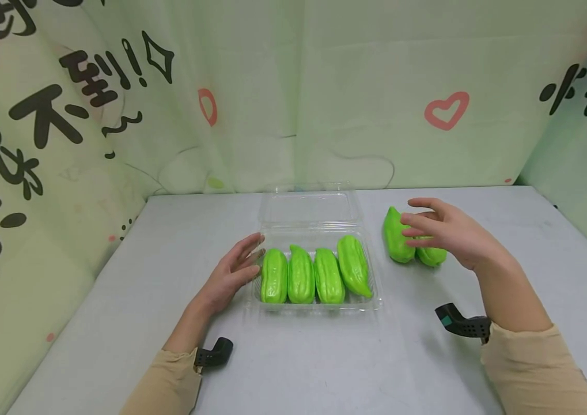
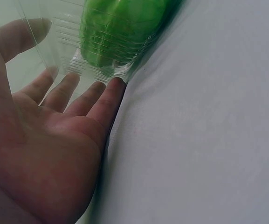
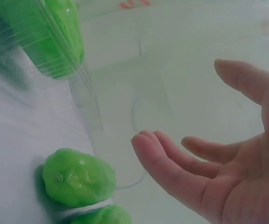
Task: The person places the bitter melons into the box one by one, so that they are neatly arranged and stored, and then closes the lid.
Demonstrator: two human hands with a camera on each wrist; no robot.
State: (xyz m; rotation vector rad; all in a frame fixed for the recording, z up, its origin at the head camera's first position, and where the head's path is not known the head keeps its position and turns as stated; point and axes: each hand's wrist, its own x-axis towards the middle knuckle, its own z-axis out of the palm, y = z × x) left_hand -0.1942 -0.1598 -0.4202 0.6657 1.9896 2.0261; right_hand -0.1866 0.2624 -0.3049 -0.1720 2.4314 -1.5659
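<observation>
Several glossy green bitter melons stand side by side in a clear plastic box (image 1: 319, 306); the rightmost bitter melon (image 1: 353, 265) tilts, its tip toward the box's right front corner. My left hand (image 1: 228, 278) is at the box's left wall, its fingers extended and fingertips right at the ribbed plastic (image 2: 69, 35). To the right of the box, two more bitter melons lie on the table, the nearer one (image 1: 431, 257) partly covered by my right hand (image 1: 446, 233) in the head view. That hand hovers over them with spread fingers and holds nothing. Below its fingers in the right wrist view is a bitter melon (image 3: 78, 178).
The box's clear lid (image 1: 310, 208) stands folded back behind it, toward the curtain (image 1: 355, 115). A white table (image 1: 303, 363) bears everything. Black bands (image 1: 215, 353) sit on both wrists.
</observation>
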